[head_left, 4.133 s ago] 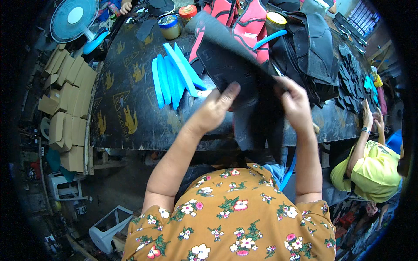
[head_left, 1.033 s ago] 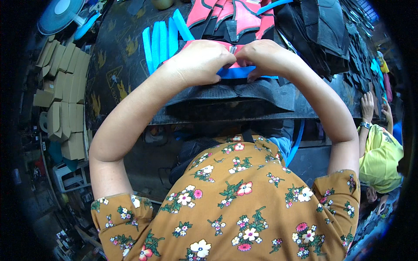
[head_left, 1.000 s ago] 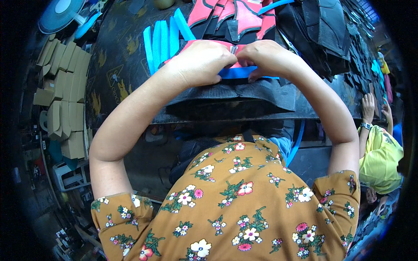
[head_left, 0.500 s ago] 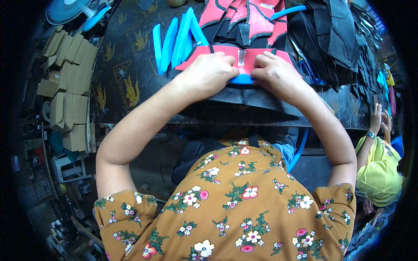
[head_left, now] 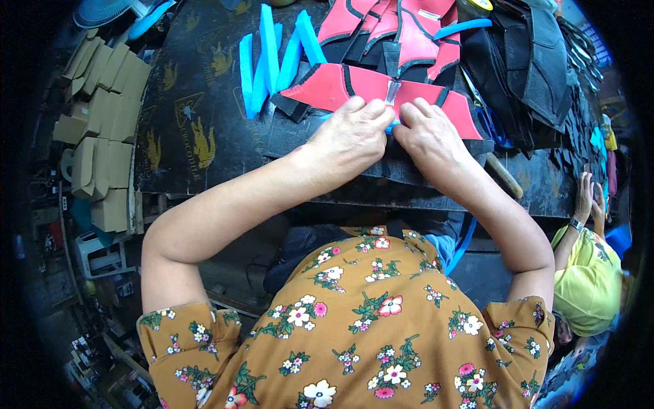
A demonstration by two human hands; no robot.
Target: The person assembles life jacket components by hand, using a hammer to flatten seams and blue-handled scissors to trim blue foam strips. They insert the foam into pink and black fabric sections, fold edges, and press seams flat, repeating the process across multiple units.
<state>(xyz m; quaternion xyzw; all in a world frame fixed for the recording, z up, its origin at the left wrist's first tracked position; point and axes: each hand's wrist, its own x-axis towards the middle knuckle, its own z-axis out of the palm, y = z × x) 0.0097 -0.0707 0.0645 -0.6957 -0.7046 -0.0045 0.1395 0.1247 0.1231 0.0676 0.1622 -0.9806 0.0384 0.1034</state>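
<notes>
A pink panel with black strips lies across the near part of the dark table, a small clear tab at its middle. Along its near edge, bits of a blue foam strip show between my hands. My left hand is closed with its fingertips on that strip. Close beside it, my right hand pinches the same strip; the fingertips of both are partly hidden. Black material lies under the panel. Several loose blue foam strips rest beyond my left hand.
More pink pieces are piled at the far side, with a blue strip across them. Blue-handled scissors, a wooden handle and stacked black pieces lie right. Cardboard boxes stand left. A person in yellow works at far right.
Both hands have moved slightly nearer to me and closer together, off the panel's face to its near edge. The panel now shows more fully, tilted down to the right.
</notes>
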